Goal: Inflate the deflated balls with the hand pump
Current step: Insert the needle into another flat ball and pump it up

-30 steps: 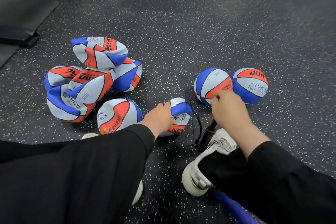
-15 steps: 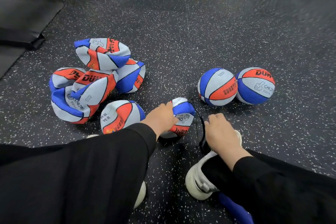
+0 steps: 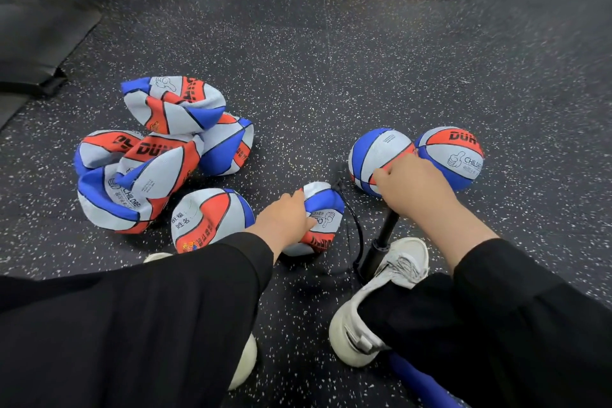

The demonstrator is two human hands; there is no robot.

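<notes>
deflated ball held steady by left hand. right hand fist on pump handle, now raised again, rod of hand pump exposed: pumping stroke repeats, ball still limp.

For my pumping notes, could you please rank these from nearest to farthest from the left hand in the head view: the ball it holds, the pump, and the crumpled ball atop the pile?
1. Ball being pumped, gripped by the left hand.
2. Pump, just to its right, by the shoe.
3. Crumpled top ball, far up on the left.
</notes>
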